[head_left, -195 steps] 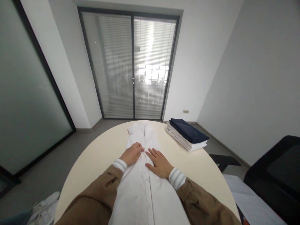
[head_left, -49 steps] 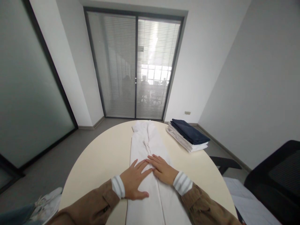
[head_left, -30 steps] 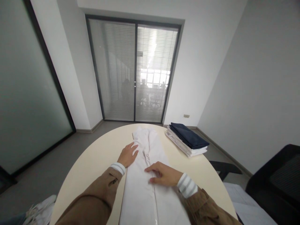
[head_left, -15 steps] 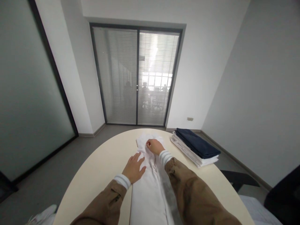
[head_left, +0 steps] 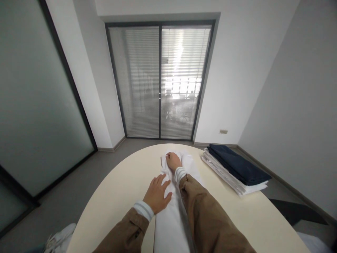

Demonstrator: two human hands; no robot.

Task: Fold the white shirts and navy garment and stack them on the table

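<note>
A long white garment lies lengthwise on the round cream table, running from the near edge toward the far side. My left hand rests on its left edge, fingers spread and flat. Farther along, my right hand pinches a bit of the white fabric close to the garment's far left corner. Loose folds spread out to the right of that hand. My right sleeve covers part of the garment's right side.
At the table's right edge sits a stack with a folded navy garment on top of folded white cloths. A glass door with blinds is beyond the table. White items show at lower left.
My right hand has shifted left across the garment, bringing the pinched fabric along, and more white cloth shows to its right. My left hand stays flat. The camera view has shifted slightly left.
</note>
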